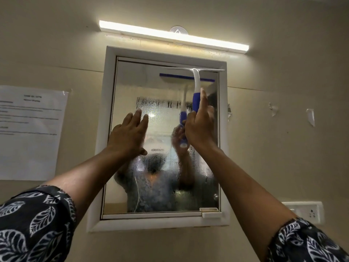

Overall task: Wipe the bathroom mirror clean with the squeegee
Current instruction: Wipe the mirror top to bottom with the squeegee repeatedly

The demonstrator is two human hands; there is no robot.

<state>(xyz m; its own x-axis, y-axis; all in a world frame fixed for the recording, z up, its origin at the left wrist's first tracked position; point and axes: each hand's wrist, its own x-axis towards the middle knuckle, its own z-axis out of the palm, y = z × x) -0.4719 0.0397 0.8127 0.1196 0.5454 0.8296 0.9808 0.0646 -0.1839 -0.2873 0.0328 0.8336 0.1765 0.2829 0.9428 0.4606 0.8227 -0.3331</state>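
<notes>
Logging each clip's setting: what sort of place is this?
Probably a bathroom or washroom. A wet, white-framed mirror cabinet hangs on a plain wall under a tube light, and the right hand holds a squeegee against the glass.

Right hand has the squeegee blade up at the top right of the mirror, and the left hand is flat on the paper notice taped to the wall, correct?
Not quite. In the head view the left hand lies flat on the mirror glass, not on the paper notice, which hangs untouched further left. The rest holds: the right hand holds the squeegee blade at the mirror's top right.
</notes>
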